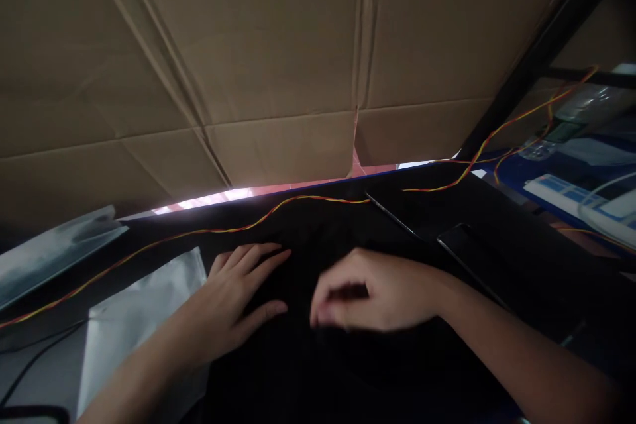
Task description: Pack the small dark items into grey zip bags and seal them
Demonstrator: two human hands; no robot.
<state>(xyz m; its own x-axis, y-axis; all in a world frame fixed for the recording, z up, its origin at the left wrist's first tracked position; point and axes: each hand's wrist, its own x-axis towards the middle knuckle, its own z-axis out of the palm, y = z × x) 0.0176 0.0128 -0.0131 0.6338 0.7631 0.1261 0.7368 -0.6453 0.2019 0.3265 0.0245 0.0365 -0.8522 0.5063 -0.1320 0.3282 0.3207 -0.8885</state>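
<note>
Your left hand [233, 301] lies palm down, its fingers long and lightly spread, thumb held wide of them, pointing up and right over the black work surface [293, 377]. Your right hand [377, 291] is curled and slightly blurred, knuckles up, thumb and forefinger bent down close together on the side facing the left; you cannot tell from this view whether anything dark sits between them.

The silvery pouch [149, 298] is the thing nearest your left hand, lying beneath that forearm and wrist. Its far edge slants up toward the right, ending in a sharp corner just beside your left knuckles; the forearm hides too much of it to tell its long axis.

A bare strip of black surface separates your hands, and more continues beyond the fingertips to the far edge. Along that side runs a twisted red-and-yellow wire [203, 231], passing out of sight at a thin dark slab [397, 212] before rising at right. A glossy black smartphone [462, 245] lies beyond your right wrist, its long side slanting down to the right.

Creased brown cardboard [278, 46] walls off the far side. A crinkled translucent bag [54, 252] lies at far left; a clear plastic bottle [566, 122] lies tilted at right.
</note>
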